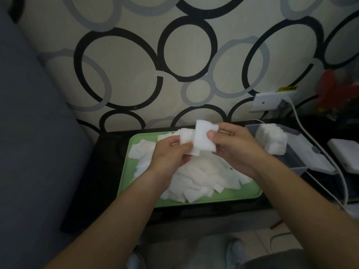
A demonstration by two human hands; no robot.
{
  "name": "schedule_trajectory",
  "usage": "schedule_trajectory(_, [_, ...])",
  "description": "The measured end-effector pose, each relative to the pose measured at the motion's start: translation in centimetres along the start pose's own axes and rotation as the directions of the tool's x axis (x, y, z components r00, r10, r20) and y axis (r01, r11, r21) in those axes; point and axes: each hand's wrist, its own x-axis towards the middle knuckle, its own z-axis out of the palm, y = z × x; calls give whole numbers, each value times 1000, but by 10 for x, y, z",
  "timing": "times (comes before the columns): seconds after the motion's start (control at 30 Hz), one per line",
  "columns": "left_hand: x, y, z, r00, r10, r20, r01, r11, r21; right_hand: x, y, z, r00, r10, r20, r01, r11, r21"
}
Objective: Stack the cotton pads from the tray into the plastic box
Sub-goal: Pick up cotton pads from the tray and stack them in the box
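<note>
A green tray (223,197) on a dark table holds a loose heap of white square cotton pads (202,177). Above the heap, my left hand (171,154) grips a small stack of pads (187,139). My right hand (231,146) pinches a single pad (203,137) between thumb and fingers, right against that stack. To the right stands the clear plastic box (297,158), with a neat stack of pads (272,139) inside it. My arms hide part of the tray.
A white cable (328,158) runs from a wall socket (268,102) past the box. A white device (347,152) lies at the far right. A grey cushion (35,133) borders the table on the left. The patterned wall stands just behind the tray.
</note>
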Motion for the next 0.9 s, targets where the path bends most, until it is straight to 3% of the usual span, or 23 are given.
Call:
schedule_trajectory(0.33, [-9, 5, 4, 993, -13, 116, 23, 996, -85, 2, 6, 10, 990, -74, -117, 48, 976, -214])
schedule_trajectory(0.5, [-6, 8, 1, 994, -87, 65, 98, 977, -188, 9, 13, 19, 975, -174, -136, 116, 928, -353])
schedule_trajectory(0.6, [-5, 5, -5, 1000, -19, 20, 20, 997, -72, 10, 16, 28, 957, -254, -141, 154, 855, -495])
schedule_trajectory(0.7, [2, 6, -18, 993, 23, -113, -27, 999, -28, 12, 19, 26, 950, -265, -168, 114, 790, -602])
schedule_trajectory(0.83, [7, 12, -41, 983, 26, -182, -32, 999, -33, 25, 32, 9, 978, -183, -102, 24, 582, -813])
schedule_trajectory(0.9, [8, 12, -48, 980, 34, -198, -38, 999, -15, 26, 36, 7, 988, -107, -109, -33, 547, -836])
